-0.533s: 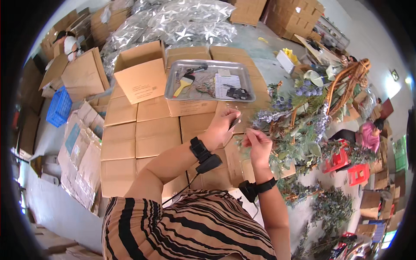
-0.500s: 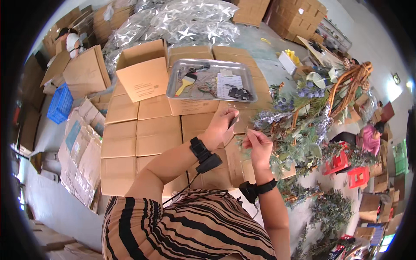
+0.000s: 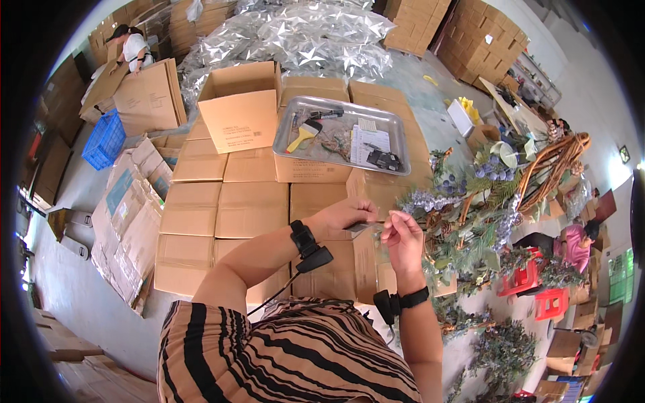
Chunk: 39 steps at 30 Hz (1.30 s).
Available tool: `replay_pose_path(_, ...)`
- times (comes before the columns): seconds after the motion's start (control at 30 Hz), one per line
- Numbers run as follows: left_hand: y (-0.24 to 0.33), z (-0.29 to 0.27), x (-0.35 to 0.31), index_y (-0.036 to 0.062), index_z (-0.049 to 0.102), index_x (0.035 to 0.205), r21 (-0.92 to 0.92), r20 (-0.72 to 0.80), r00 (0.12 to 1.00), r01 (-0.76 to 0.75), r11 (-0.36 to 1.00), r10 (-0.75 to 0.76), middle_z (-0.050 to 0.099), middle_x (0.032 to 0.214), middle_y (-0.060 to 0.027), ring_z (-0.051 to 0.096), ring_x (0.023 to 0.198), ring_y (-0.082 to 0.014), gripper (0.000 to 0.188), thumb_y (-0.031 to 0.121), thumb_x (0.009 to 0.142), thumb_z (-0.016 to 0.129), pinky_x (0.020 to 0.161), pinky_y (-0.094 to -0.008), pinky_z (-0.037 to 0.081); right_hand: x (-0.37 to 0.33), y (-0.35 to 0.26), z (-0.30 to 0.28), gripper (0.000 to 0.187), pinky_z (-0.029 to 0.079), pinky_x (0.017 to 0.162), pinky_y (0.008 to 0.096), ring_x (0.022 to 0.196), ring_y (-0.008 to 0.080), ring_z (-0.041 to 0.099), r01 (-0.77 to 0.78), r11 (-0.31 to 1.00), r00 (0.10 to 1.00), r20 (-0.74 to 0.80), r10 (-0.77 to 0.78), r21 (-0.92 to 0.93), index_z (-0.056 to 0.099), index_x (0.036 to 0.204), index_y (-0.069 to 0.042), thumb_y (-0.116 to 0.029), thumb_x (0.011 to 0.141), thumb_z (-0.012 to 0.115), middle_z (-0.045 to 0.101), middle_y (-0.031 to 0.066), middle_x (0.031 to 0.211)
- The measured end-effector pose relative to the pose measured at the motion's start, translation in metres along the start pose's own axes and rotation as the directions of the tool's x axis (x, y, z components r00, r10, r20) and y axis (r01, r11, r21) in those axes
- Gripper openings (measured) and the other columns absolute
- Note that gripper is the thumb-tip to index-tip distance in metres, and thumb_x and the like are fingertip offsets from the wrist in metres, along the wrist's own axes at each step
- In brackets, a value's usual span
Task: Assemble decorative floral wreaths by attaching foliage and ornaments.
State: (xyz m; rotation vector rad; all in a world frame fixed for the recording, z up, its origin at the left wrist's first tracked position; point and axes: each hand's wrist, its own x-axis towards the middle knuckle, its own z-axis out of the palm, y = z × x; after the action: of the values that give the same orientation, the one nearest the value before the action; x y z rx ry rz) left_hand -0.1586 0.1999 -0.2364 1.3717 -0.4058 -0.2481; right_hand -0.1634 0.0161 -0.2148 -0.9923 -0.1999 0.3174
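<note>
Above the stacked cartons, my left hand (image 3: 344, 216) is closed in a pinch on a small thin grey flat piece (image 3: 360, 228), whose kind I cannot make out. Close by on its right, my right hand (image 3: 404, 243) is raised with thumb and fingers pinched together. Its fingertips come near the tip of the left hand's piece; whatever they hold is too small to name. Black straps with small dark devices circle both wrists. To the right of my right hand is a wreath (image 3: 500, 195) of brown twigs, greenery, pinecones and blue berries.
Brown cartons (image 3: 254, 209) form the work surface. On them stand an open carton (image 3: 235, 117) and a metal tray (image 3: 322, 163) with a yellow-handled brush (image 3: 304, 136), papers and black items. A blue crate (image 3: 104, 142) and flattened cardboard (image 3: 127, 221) lie left. People work at both sides.
My left hand has come down and turned so its fingers point right, bringing the flat piece close to my right fingertips. My right hand has turned slightly. The whole view has shifted.
</note>
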Motion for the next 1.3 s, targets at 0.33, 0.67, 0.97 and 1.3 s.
replay_pose_path(0.33, 0.002, -0.146, 0.121, 0.0027, 0.066, 0.082, 0.494, -0.684, 0.666, 0.123, 0.861, 0.297, 0.067, 0.076, -0.0113, 0.063, 0.068, -0.0203, 0.024, 0.024, 0.072, 0.068, 0.063, -0.0301, 0.047, -0.031, 0.02, -0.002, 0.02, 0.045, 0.059, 0.0226, 0.07, 0.0117, 0.06, 0.021, 0.937, 0.997, -0.066, -0.047, -0.348, 0.059, 0.106, -0.002, -0.007, 0.088, 0.052, 0.063, 0.0058, 0.099)
replay_pose_path(0.67, 0.053, 0.013, 0.031, 0.0021, 0.058, 0.09, -0.55, -0.007, 0.986, 0.135, 0.824, -0.167, 0.059, 0.075, -0.0026, 0.043, 0.05, -0.003, 0.015, 0.017, 0.087, 0.059, 0.042, -0.0183, 0.032, -0.039, -0.008, 0.017, 0.021, 0.044, 0.061, 0.022, 0.068, 0.0091, 0.052, 0.418, 0.753, 0.857, -0.052, -0.512, -0.508, 0.06, 0.101, -0.004, 0.005, 0.083, 0.055, 0.057, 0.0016, 0.084)
replay_pose_path(0.97, 0.028, 0.048, 0.029, 0.0024, 0.055, 0.088, -0.778, 0.362, 0.899, 0.436, 0.451, -0.246, 0.051, 0.064, -0.0016, 0.043, 0.043, -0.0064, 0.014, 0.017, 0.09, 0.054, 0.038, -0.0189, 0.031, -0.044, -0.029, 0.024, 0.022, 0.049, 0.072, 0.028, 0.088, 0.0196, 0.056, 0.525, 0.245, 0.682, 0.23, -0.694, -0.815, 0.065, 0.088, -0.005, 0.01, 0.072, 0.063, 0.055, 0.0079, 0.101)
replay_pose_path(1.3, 0.013, 0.061, 0.033, 0.0056, 0.056, 0.073, -0.802, 0.366, 0.816, 0.521, 0.293, -0.448, 0.047, 0.054, -0.0008, 0.035, 0.036, -0.0106, 0.031, 0.034, 0.087, 0.057, 0.034, -0.0211, 0.029, -0.065, -0.04, 0.028, 0.008, 0.048, 0.059, 0.0213, 0.067, 0.0094, 0.057, 0.434, 0.637, 0.785, -0.08, -0.615, -0.637, 0.059, 0.089, -0.001, 0.004, 0.084, 0.056, 0.059, 0.0074, 0.095)
